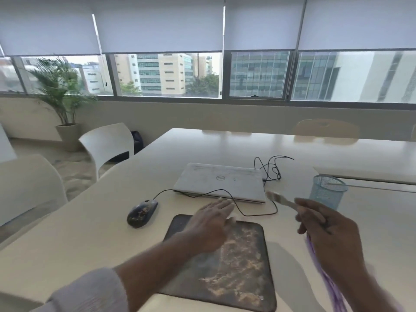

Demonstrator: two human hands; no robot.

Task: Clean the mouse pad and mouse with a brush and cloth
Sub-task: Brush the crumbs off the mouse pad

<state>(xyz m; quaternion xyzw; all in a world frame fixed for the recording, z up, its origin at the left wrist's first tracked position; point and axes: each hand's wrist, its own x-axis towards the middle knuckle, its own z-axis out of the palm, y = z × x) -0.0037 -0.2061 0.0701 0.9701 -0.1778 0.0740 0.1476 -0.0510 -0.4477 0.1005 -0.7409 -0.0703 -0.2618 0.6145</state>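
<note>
The right hand (pixel 326 224) is raised above the desk (pixel 94 235), just right of the mouse pad's far right corner, with its fingers curled round the handle of a brush (pixel 281 200). The brush is blurred; its pale bristle end points away and to the left, toward the near right corner of the closed laptop (pixel 220 180). A purple striped cloth (pixel 326 273) hangs down from under the same hand, along the wrist; how it is held cannot be told.

The left hand (pixel 211 221) is stretched out flat with straight fingers over the far left part of the mouse pad (pixel 238 262), its fingertips reaching past the pad's far edge toward the laptop. Whether the palm touches the pad cannot be told. A pale sleeve (pixel 90 291) covers the forearm at the lower left.

The mouse pad is dark with light brownish patches over its middle and right side, and lies flat on the desk in front of the person. The mouse (pixel 142 212), dark and also smeared with brownish marks, sits on the desk just left of the pad's far left corner, apart from both hands. Its black cable (pixel 247 213) runs along the laptop's near edge and loops beyond the left fingertips.

A blue mesh cup (pixel 327 192) stands beyond the right hand. White chairs (pixel 108 145) and a potted plant (pixel 60 91) stand at the left under the windows.
</note>
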